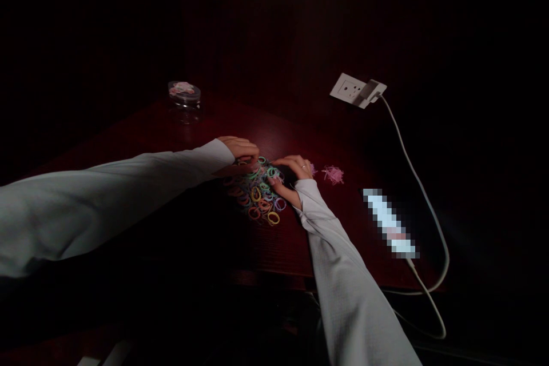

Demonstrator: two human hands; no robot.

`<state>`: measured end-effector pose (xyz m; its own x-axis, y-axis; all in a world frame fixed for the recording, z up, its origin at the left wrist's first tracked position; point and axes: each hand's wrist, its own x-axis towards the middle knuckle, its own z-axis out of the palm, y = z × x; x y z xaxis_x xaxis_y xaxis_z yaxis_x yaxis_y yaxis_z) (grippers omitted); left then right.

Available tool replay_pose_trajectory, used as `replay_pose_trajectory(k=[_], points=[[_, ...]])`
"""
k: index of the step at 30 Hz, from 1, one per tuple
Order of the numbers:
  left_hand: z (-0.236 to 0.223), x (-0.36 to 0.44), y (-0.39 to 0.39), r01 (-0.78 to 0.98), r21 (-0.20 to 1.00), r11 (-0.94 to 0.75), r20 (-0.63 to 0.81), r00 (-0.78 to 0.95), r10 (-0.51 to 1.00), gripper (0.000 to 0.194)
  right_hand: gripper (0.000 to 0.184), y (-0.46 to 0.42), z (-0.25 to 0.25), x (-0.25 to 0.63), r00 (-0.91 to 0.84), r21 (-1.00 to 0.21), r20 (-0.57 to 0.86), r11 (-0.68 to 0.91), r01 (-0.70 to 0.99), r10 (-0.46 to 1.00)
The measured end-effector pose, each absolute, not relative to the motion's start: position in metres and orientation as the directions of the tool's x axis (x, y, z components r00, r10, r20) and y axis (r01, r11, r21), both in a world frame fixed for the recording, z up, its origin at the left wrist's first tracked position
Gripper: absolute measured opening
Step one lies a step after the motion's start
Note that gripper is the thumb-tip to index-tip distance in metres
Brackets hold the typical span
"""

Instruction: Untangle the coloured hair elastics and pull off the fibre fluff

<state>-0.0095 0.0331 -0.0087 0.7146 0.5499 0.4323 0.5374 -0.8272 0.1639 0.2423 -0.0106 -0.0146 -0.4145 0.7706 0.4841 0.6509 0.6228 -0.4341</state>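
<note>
A heap of small coloured elastic bands [257, 194] lies on a dark red wooden table [206, 126]. My left hand [241, 147] rests at the heap's far left edge, fingers curled down into the bands. My right hand [291, 171] is at the heap's right edge, with a ring on one finger and its fingertips pinched among the bands. Both arms wear pale grey sleeves. The light is dim, so which band each hand grips is unclear.
A small pile of pink bands [333, 174] lies right of my right hand. A clear jar with a patterned lid [184, 94] stands at the back left. A lit phone [388, 223] lies at the right, its white cable [429, 206] running to a wall socket [349, 88].
</note>
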Motion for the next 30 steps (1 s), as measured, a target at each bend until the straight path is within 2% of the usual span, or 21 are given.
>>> replay_pose_trajectory(k=[3,8,13,16,22,30], points=[[-0.009,-0.009,0.034,0.54,0.158,-0.827,0.431,0.715,0.55,0.035,0.037,-0.01,-0.015,0.243,-0.451,-0.414,0.46,0.634,0.653,0.765],[-0.01,-0.009,0.035,0.533,0.147,-0.833,0.431,0.724,0.539,0.033,0.03,-0.013,-0.016,0.241,-0.474,-0.391,0.441,0.639,0.662,0.762],[-0.008,-0.008,0.034,0.545,0.142,-0.827,0.419,0.723,0.548,0.032,0.037,-0.017,-0.018,0.24,-0.525,-0.389,0.428,0.675,0.627,0.735],[-0.002,-0.01,0.03,0.553,0.17,-0.816,0.371,0.731,0.573,0.035,0.033,-0.014,-0.022,0.24,-0.513,-0.407,0.416,0.658,0.634,0.751],[0.005,-0.012,0.024,0.564,0.204,-0.8,0.313,0.736,0.6,0.039,0.019,0.003,-0.034,0.243,-0.444,-0.508,0.454,0.634,0.584,0.773],[0.004,-0.013,0.026,0.544,0.214,-0.811,0.314,0.748,0.585,0.035,0.024,0.003,-0.033,0.244,-0.248,-0.675,0.454,0.512,0.532,0.856]])
